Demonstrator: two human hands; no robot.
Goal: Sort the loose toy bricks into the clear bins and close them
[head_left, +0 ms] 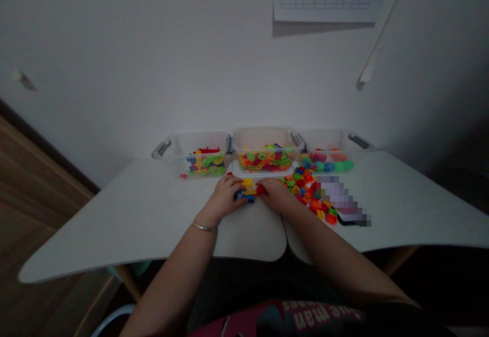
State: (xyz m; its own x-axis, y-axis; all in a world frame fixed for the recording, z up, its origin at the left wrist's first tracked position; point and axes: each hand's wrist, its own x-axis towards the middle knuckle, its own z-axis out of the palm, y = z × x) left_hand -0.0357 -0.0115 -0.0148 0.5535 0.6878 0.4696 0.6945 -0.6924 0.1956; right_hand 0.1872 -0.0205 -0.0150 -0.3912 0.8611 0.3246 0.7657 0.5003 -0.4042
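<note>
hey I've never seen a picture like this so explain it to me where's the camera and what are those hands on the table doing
No machine here: it's a person's bare hands, seen from a camera on their head, looking forward and down. On a white table stand three clear plastic tubs of colourful pieces, with a loose pile of multicoloured plastic bricks at the right. The left hand curls by a blue plastic brick; the right hand has its fingers at a small red plastic piece. How firmly they grip is too small to tell.
</note>
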